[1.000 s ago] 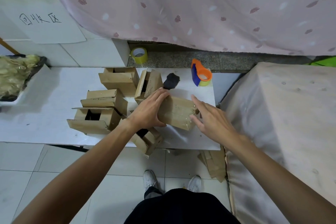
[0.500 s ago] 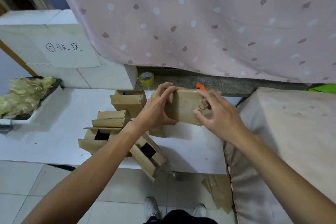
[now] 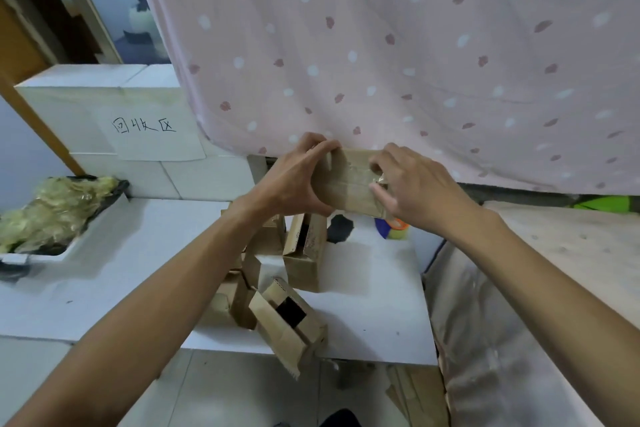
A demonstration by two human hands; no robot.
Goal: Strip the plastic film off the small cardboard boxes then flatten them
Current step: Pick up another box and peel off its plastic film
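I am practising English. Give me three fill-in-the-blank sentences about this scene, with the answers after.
The left hand and the right hand hold one cardboard ___.
Behind it hangs a ___ cloth with dots.
The heap of crumpled film lies on the person's ___ side.
Missing words: box, pink, left.

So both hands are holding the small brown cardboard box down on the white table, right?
Not quite. The head view shows the left hand and right hand holding the small brown cardboard box up in the air above the white table.
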